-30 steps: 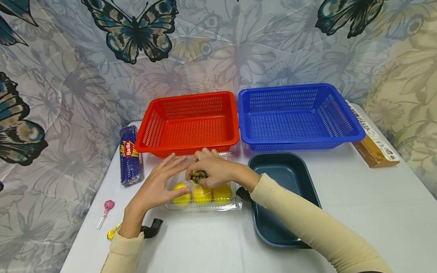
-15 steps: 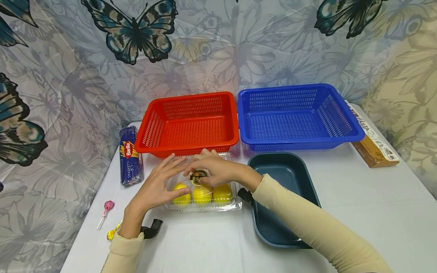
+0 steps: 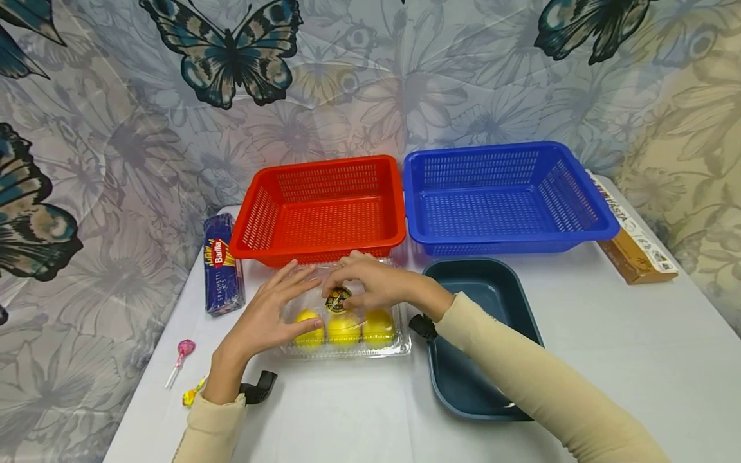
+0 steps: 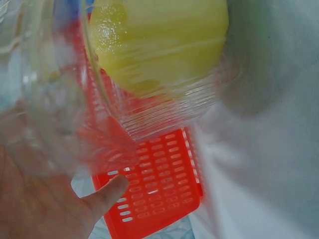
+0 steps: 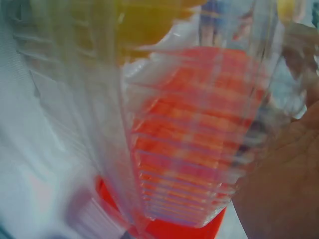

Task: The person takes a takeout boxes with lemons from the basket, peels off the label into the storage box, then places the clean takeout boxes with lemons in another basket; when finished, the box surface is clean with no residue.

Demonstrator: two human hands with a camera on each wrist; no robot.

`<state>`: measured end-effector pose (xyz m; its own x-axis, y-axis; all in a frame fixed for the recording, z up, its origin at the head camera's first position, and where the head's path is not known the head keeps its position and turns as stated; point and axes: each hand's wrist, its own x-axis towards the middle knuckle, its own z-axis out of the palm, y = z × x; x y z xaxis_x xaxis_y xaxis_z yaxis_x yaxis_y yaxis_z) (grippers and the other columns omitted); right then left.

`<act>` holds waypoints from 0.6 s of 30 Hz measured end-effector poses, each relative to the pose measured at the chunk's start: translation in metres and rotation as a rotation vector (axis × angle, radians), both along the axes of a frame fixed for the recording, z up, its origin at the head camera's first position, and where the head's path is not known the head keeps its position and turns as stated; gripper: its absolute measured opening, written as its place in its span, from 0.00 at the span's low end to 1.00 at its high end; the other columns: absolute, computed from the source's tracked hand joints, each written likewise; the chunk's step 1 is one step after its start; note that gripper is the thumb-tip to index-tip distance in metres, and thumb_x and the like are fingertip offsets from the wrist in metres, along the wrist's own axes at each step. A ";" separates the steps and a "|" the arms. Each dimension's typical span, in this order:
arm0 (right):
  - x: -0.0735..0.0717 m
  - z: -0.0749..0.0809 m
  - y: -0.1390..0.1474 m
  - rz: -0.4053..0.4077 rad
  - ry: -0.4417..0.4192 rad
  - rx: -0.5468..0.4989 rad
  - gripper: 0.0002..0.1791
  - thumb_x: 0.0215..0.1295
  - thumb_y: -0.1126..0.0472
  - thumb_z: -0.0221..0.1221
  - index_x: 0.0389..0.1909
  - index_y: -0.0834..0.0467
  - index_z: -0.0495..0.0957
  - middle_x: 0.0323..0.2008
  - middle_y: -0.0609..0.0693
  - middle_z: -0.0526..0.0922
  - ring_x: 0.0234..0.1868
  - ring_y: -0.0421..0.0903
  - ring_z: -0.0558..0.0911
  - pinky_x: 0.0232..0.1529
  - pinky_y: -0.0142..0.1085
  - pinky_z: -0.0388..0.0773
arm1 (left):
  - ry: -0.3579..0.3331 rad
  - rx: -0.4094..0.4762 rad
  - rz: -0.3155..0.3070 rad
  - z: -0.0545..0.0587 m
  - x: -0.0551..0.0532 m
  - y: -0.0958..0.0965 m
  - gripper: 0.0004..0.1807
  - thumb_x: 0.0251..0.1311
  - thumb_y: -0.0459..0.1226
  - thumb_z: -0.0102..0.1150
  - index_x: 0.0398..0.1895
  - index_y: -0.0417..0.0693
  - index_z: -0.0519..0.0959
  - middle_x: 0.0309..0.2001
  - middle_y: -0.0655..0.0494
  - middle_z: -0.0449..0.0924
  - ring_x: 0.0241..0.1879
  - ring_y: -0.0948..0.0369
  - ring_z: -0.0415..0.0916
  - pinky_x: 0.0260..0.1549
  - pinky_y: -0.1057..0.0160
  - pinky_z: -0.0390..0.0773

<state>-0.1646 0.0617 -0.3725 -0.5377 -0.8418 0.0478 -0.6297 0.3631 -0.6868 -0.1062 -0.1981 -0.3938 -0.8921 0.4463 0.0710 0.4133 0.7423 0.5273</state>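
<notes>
A clear plastic clamshell box (image 3: 324,351) lies on the white table before me, with several yellow rounded items (image 3: 344,329) inside. On its lid is a round black-and-yellow sticker (image 3: 338,300). My left hand (image 3: 269,308) is at the left part of the lid, fingers spread, thumb over a yellow item. Over the lid's right half hovers my right hand (image 3: 370,280), its fingers loosely bent beside the sticker and nothing pinched. In the left wrist view the box wall and a yellow item (image 4: 159,45) fill the upper part. The right wrist view is blurred through the ribbed plastic (image 5: 184,189).
Behind the box stand a red basket (image 3: 318,251) and a blue basket (image 3: 498,244). A dark teal tray (image 3: 480,405) sits under my right forearm. Around them are a blue spaghetti pack (image 3: 224,276), a brown-and-white box (image 3: 639,257), a pink lollipop (image 3: 185,348) and a yellow lollipop (image 3: 189,397).
My right hand has shifted a little to the right, away from the sticker, which shows more fully. The left hand and the box have stayed in place.
</notes>
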 end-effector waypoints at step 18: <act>-0.004 -0.006 0.005 -0.010 -0.024 -0.104 0.12 0.64 0.67 0.67 0.47 0.52 0.86 0.44 0.43 0.88 0.47 0.42 0.78 0.53 0.44 0.76 | 0.004 0.002 -0.001 -0.001 -0.001 0.000 0.39 0.55 0.59 0.70 0.71 0.61 0.74 0.78 0.64 0.63 0.83 0.53 0.42 0.72 0.26 0.47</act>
